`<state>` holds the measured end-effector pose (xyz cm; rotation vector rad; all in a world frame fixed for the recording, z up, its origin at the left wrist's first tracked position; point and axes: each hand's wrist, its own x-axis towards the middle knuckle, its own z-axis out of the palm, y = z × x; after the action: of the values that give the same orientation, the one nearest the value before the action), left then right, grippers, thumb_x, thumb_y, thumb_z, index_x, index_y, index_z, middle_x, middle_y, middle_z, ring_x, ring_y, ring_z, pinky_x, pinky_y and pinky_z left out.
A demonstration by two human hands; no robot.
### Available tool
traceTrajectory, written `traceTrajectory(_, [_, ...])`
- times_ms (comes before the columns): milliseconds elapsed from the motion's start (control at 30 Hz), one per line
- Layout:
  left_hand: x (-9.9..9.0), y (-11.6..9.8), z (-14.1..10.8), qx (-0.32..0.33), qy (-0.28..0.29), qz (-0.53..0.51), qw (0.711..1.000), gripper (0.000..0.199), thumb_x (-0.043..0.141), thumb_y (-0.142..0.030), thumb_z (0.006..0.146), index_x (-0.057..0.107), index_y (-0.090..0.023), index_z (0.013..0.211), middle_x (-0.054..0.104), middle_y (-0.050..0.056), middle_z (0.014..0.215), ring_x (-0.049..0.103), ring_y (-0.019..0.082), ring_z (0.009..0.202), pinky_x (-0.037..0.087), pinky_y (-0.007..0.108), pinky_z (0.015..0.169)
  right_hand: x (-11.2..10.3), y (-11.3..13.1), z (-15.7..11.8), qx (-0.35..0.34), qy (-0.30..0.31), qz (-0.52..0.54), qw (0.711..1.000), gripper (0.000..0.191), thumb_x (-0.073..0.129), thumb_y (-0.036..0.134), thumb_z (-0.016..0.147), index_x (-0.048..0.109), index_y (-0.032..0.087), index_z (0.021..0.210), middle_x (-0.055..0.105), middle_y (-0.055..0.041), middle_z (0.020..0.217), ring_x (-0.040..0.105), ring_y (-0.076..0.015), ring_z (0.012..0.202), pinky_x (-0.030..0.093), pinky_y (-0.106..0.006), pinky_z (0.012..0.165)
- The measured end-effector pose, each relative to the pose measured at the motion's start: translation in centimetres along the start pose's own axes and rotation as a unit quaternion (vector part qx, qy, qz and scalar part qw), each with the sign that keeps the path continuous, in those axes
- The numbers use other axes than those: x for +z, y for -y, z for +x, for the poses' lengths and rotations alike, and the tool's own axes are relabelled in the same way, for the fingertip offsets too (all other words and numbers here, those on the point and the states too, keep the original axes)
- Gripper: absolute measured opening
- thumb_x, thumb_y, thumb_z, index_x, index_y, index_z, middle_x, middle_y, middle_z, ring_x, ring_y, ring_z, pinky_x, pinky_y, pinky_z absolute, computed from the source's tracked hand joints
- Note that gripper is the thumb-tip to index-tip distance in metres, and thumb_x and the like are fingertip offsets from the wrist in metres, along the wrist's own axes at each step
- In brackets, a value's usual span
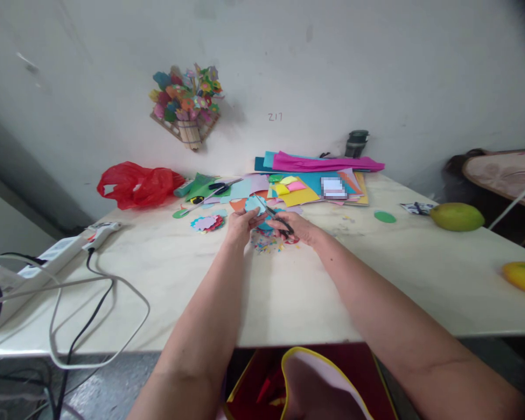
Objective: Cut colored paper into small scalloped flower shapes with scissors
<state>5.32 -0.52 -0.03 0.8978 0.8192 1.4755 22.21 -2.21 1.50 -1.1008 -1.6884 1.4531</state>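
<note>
Between the fingers of my left hand is a light blue paper piece with a scalloped edge. My right hand grips the dark handles of a pair of scissors, whose blades reach to the blue paper. How far the blades are apart is too small to tell. Beneath both hands lie many tiny coloured paper scraps. Left of my left hand rests a stack of scalloped paper shapes, lilac on top, with red and blue ones below.
Coloured sheets and a magenta roll lie at the back. A second pair of scissors and a red plastic bag are back left. Cables and a power strip occupy the left. A green mango sits right.
</note>
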Motion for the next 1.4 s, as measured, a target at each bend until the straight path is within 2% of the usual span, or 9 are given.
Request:
traceTrajectory(467, [0.04, -0.02, 0.00, 0.013, -0.004, 0.003, 1.000, 0.025, 0.078, -0.020, 0.056, 0.062, -0.011, 0.074, 0.060, 0.002, 0.055, 0.070, 0.022, 0.067, 0.056, 0.030, 0.069, -0.02, -0.28, 0.22, -0.012, -0.005, 0.000, 1.000, 0.029, 0.068, 0.041, 0.078, 0.052, 0.017, 0.077, 0.056, 0.0038, 0.054, 0.044, -0.0040, 0.035, 0.021, -0.015, 0.028])
traceTrajectory(600, [0.17, -0.23, -0.15, 0.011, -0.008, 0.000, 1.000, 0.025, 0.078, -0.019, 0.056, 0.062, -0.011, 0.074, 0.058, 0.001, 0.053, 0.070, 0.022, 0.067, 0.056, 0.032, 0.072, 0.05, -0.21, 0.17, -0.008, -0.005, 0.009, 1.000, 0.029, 0.068, 0.040, 0.077, 0.052, 0.017, 0.076, 0.056, 0.0038, 0.053, 0.044, -0.0042, 0.035, 0.021, -0.015, 0.028])
traceTrajectory(933, [0.18, -0.61, -0.41, 0.000, 0.000, -0.002, 1.000, 0.021, 0.077, -0.017, 0.057, 0.063, -0.011, 0.073, 0.063, 0.003, 0.058, 0.070, 0.021, 0.067, 0.057, 0.034, 0.076, 0.10, 0.24, -0.15, -0.009, -0.004, 0.012, 1.000, 0.027, 0.069, 0.036, 0.076, 0.051, 0.016, 0.074, 0.054, 0.0034, 0.051, 0.042, -0.0041, 0.034, 0.020, -0.015, 0.028])
traceTrajectory(1233, [0.09, -0.54, -0.36, -0.001, -0.002, 0.003, 1.000, 0.025, 0.079, -0.019, 0.057, 0.063, -0.012, 0.075, 0.066, 0.005, 0.063, 0.071, 0.023, 0.073, 0.057, 0.034, 0.077, 0.00, -0.13, 0.10, -0.014, -0.002, 0.016, 1.000, 0.027, 0.070, 0.036, 0.076, 0.052, 0.016, 0.074, 0.054, 0.0041, 0.050, 0.041, -0.0044, 0.034, 0.020, -0.015, 0.028])
traceTrajectory(1400, [0.08, -0.53, -0.33, 0.002, -0.001, -0.004, 1.000, 0.021, 0.076, -0.016, 0.059, 0.063, -0.011, 0.074, 0.066, 0.005, 0.062, 0.071, 0.022, 0.068, 0.057, 0.034, 0.075, -0.03, -0.21, 0.21, -0.010, -0.005, 0.016, 1.000, 0.027, 0.070, 0.036, 0.076, 0.052, 0.016, 0.074, 0.053, 0.0041, 0.049, 0.041, -0.0044, 0.034, 0.020, -0.015, 0.027])
